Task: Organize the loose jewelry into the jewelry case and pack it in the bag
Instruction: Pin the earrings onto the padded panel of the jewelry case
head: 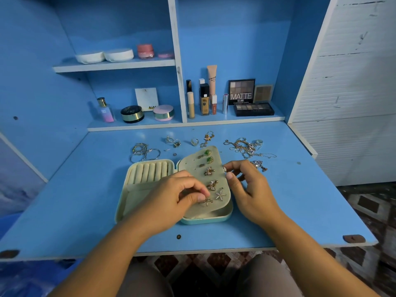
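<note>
Open jewelry case [123,196] mid-table [75,200]. Left hand [171,198] fingers pinch a starfish earring [206,201] at the near end of the earring panel [192,162]. Right hand [250,189] fingers curl at the panel's right edge, hold unclear. The earring is probably light, stiff and delicate: grip its body.

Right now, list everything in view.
pale green hinged jewelry case: one, open, blue desk centre
beige earring panel: one, inside case's right half
green stone earrings: two, panel's far end
butterfly earrings: two, gold, panel's middle
starfish stud earrings: two, silver, panel's near end
silver hoop earrings: several, desk behind case
tangled chain necklaces: pile, gold and silver, desk right
makeup bottles and palettes: many, mixed, back shelves
left hand: fingers pinch one starfish earring
right hand: fingers at panel's right edge
</note>
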